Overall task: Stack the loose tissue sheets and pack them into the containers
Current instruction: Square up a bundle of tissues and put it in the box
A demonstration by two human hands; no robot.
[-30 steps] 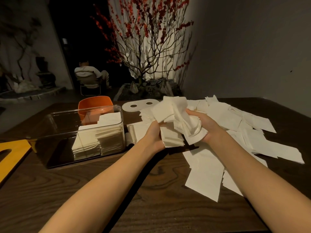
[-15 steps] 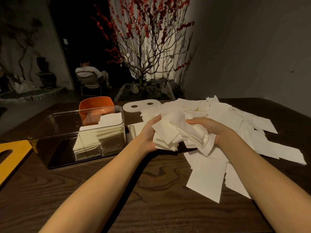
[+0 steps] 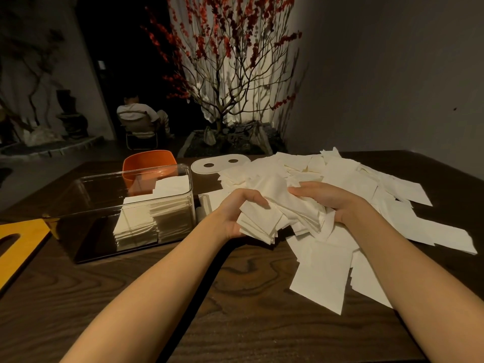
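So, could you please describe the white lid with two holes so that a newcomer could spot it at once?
Start at the clear container on the left of the wooden table. Just behind its far right corner, next to the orange bowl, lies the white lid, flat at the far edge of the loose tissue sheets. Unlike the square sheets, it is rounded with two dark oval holes.

place: dim, decorated interior, maybe a teahouse or lounge, cannot tell which | evidence: dark wood-grain table (image 3: 235, 297); backlit bare tree with red blossoms (image 3: 230, 61) in a stone planter; seated person on a folding chair (image 3: 138, 121) by a dark doorway
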